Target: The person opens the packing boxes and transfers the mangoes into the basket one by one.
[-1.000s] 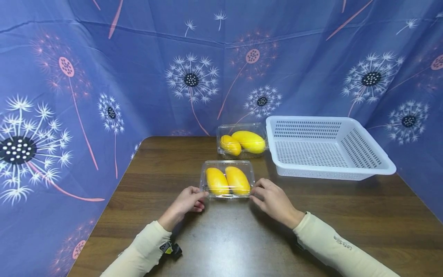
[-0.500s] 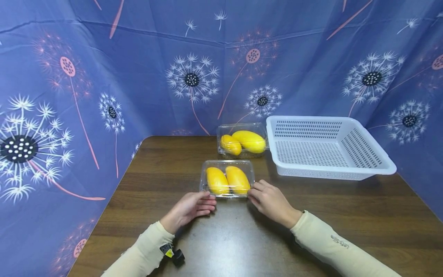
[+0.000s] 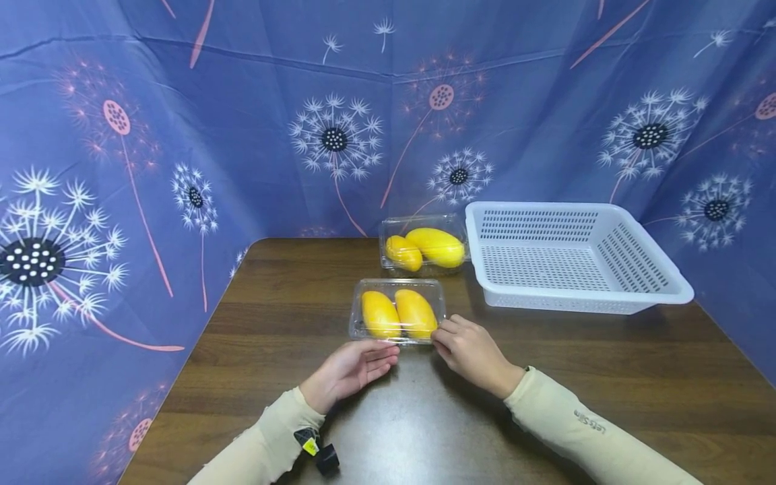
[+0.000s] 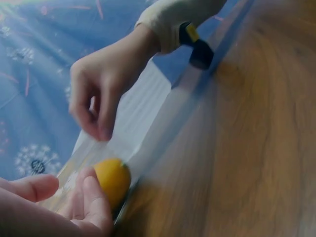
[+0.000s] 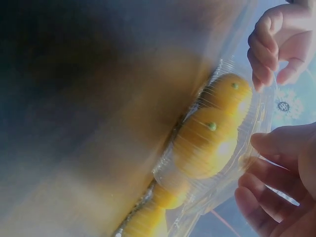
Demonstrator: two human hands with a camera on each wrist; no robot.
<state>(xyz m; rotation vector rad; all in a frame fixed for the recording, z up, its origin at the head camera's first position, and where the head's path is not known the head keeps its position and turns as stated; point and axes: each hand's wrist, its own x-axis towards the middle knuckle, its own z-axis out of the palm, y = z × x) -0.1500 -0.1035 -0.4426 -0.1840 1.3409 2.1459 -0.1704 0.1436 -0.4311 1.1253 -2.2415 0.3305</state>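
Observation:
A clear plastic clamshell box (image 3: pixel 358 316) with two yellow mangoes (image 3: pixel 415 314) inside lies on the wooden table. My left hand (image 3: pixel 351 370) lies along its front edge, fingers fairly straight, thumb near the rim. In the left wrist view, the left thumb (image 4: pixel 42 188) stands apart from the fingers, and one mango shows behind them. My right hand (image 3: pixel 475 353) pinches the box's front right corner with curled fingers. In the right wrist view, the right hand (image 5: pixel 291 182) is beside the transparent rim; exact contact is hard to see.
Behind stands a second clear clamshell box (image 3: pixel 388 222) with two mangoes (image 3: pixel 435 247). To its right sits a white perforated plastic basket (image 3: pixel 564 302) at the table's back. A blue cloth with a dandelion print (image 3: pixel 242 101) hangs behind the table (image 3: pixel 273 289).
My left hand has slid rightward along the box's front edge from its left corner, its fingers straightening. The right hand has shifted slightly left at the right corner. The box has barely moved.

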